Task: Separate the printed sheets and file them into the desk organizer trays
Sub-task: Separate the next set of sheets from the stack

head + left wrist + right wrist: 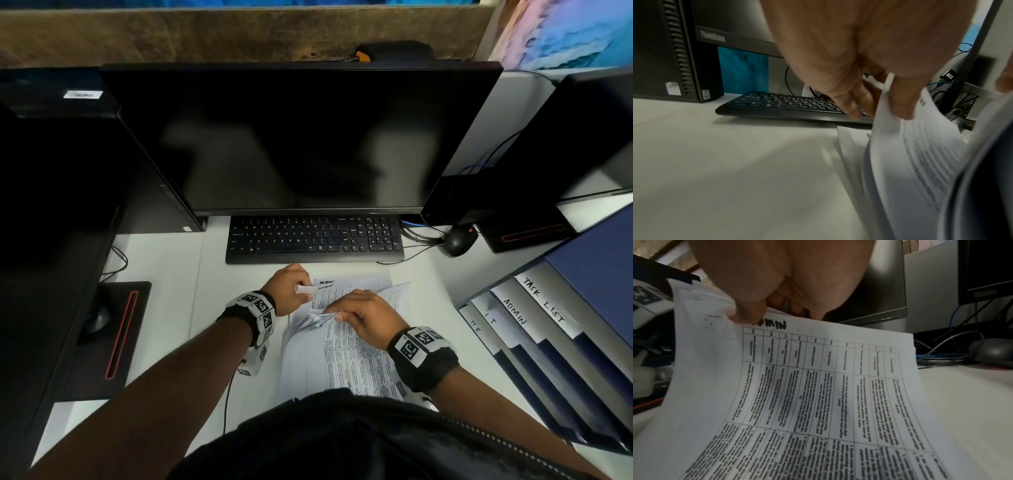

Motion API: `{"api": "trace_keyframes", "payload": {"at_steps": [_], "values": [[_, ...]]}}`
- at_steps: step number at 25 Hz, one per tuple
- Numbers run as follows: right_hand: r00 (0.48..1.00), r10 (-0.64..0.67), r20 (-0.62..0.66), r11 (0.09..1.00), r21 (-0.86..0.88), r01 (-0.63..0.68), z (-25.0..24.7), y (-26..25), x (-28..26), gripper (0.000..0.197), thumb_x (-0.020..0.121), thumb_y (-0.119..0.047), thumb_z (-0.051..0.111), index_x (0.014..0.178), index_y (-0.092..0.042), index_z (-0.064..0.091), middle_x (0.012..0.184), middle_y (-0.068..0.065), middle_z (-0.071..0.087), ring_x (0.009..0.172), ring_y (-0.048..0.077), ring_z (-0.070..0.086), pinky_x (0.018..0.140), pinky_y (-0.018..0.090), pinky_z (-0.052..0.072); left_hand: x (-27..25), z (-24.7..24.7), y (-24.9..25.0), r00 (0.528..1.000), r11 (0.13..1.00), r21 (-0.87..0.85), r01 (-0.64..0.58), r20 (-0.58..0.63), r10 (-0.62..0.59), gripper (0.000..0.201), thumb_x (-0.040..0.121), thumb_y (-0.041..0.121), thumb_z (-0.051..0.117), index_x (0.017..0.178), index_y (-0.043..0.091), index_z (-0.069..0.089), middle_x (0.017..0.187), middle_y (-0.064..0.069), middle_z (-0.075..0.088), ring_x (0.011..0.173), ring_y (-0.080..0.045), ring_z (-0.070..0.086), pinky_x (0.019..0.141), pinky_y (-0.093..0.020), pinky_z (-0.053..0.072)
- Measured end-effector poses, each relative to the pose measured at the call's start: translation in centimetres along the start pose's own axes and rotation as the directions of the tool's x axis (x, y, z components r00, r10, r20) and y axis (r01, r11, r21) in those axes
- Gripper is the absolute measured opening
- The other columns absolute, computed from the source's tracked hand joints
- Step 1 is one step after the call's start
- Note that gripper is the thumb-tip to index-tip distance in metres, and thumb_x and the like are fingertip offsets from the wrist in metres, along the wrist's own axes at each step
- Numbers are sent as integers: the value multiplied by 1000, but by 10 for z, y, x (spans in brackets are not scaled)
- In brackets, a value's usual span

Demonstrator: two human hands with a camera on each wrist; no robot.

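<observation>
We have the printed sheets (346, 346) lying on the white desk (164, 308) just in front of the keyboard (313, 240), at about six o'clock from it, with the desk organizer (555, 346) out at three o'clock from the stack. Our left hand (287, 291) pinches a lifted corner at the far left of the pile; our right hand (364, 317) curls thumb and fingers round the top edge of a sheet and peels it up.

We judge this paper light, limp and thin: it bows under its own weight, neighbouring sheets cling together, and a hard pinch will crease it, as the crumpled corner between our hands suggests. The best hold seems to be a free corner or the top edge, thumb above and fingers below, while the other hand pins the rest.

The head view alone shows the organizer's hand-lettered tabs, reading HR, IT, ADMIN and TASK LIST, and where both hands sit on the stack. The right wrist view gives what the head view barely resolves: a table of print with a handwritten word ending "MIN" beside our thumb (748, 313), so we take it as bound for the ADMIN tray (513, 310). The left wrist view shows the sheets fanned edge-on, one curled up against our fingers (904, 97), which neither other view makes plain.
</observation>
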State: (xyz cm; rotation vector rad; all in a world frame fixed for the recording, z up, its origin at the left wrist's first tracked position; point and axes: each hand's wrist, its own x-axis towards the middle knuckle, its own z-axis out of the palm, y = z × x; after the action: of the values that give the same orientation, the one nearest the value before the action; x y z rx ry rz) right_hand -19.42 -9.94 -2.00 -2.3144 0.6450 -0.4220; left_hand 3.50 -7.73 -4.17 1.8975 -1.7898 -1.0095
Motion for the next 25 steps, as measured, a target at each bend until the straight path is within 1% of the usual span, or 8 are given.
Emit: {"api": "trace_keyframes", "payload": {"at_steps": [2,5,7,9,12,14,18,25], "values": [[1000,-1,4,1000,-17,1,1,0,1,22,93,-29,53,108,-23,68,105,-9,69,94,10,60,88,25,39,-7,1,-4,999,992,-122,-40,-34,36,25,73,9,75,74,26,56,91,7,55,85,-18,58,76,-28,47],[1000,-8,2,1000,-28,8,3,-1,3,25,92,-32,51,108,-23,68,105,-9,69,95,10,59,88,23,35,-13,2,-5,998,969,-242,57,45,-47,42,70,8,76,100,33,60,94,11,64,92,-12,61,82,-24,51],[1000,3,11,1000,-27,-3,5,-2,3,21,92,-27,55,108,-24,68,106,-9,69,96,10,59,89,23,36,-11,2,-1,995,986,-160,56,93,-41,36,74,8,74,105,24,65,95,9,64,89,-12,59,80,-22,47],[1000,5,18,1000,-20,-5,5,-3,3,20,91,-23,57,109,-25,68,107,-10,69,95,10,59,90,25,37,-7,2,1,999,999,-39,33,43,-32,18,77,10,71,94,15,66,100,5,58,91,-13,53,85,-27,43],[1000,-9,21,1000,-20,9,4,-2,1,20,92,-23,57,109,-25,68,107,-10,69,95,9,60,90,24,38,-1,5,-6,991,988,84,132,17,-134,12,79,20,71,87,18,62,133,1,47,122,-17,43,106,-29,32],[1000,-8,18,1000,-19,8,3,-1,1,21,92,-26,55,109,-25,68,107,-10,69,96,8,60,91,25,39,3,8,-6,982,974,139,179,42,-186,13,80,24,71,88,22,60,143,1,42,130,-19,39,109,-32,29],[1000,2,17,1000,-19,-2,3,0,1,26,93,-34,48,109,-27,68,107,-11,69,98,8,60,91,29,42,7,6,-1,984,965,206,162,43,-175,19,81,28,69,96,19,60,119,-1,57,113,-24,51,95,-34,41],[1000,1,19,1000,-18,-1,4,-1,2,28,92,-35,47,108,-26,68,107,-11,69,97,8,60,91,32,44,6,5,-1,987,971,188,147,36,-156,20,80,26,70,95,18,60,117,3,52,108,-19,51,94,-30,39]]}}
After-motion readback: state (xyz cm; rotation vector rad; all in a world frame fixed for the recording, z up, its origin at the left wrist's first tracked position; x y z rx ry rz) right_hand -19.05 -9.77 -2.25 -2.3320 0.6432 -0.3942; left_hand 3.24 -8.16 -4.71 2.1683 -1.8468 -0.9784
